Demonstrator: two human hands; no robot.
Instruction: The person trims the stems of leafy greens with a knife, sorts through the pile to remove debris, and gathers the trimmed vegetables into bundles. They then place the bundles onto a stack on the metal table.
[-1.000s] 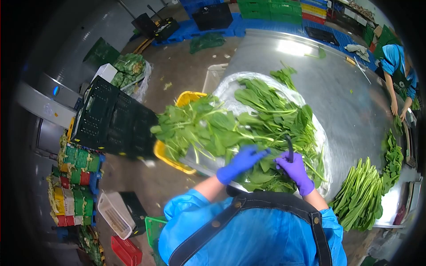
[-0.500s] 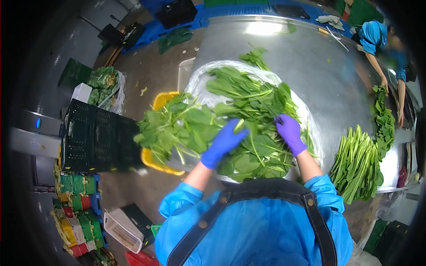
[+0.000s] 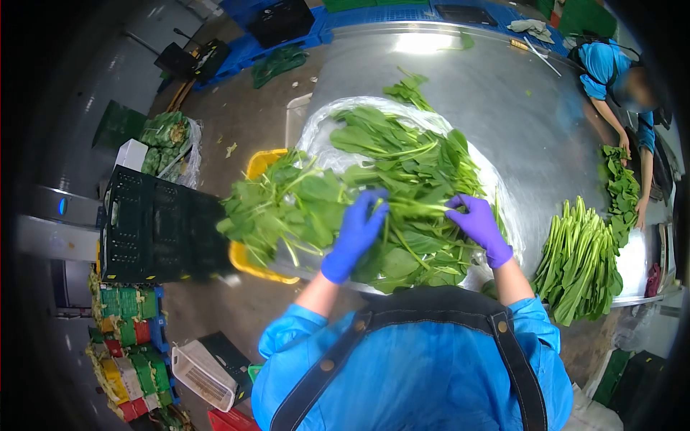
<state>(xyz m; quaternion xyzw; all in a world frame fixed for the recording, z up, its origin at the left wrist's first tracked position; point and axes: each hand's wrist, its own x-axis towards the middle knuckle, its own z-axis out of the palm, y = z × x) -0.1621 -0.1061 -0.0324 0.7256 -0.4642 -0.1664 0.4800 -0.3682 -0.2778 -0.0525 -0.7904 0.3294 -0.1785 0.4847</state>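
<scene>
"What colours are your gloves?"
"Your left glove (image 3: 353, 233) is blue, your right (image 3: 483, 228) purple."
"And the basket (image 3: 260, 264)?"
"Yellow; your sleeves (image 3: 291, 327) are plain bright blue, your apron straps (image 3: 327, 365) dark."

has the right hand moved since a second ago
Yes: the right hand is now farther in from the near edge of the steel table, away from the body.

Head-worn camera, looking forward (and down).

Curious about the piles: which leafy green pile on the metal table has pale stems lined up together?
The leafy green bundle right of the person's right hand: its stems run parallel; the heap on clear plastic sheeting lies tangled.
</scene>
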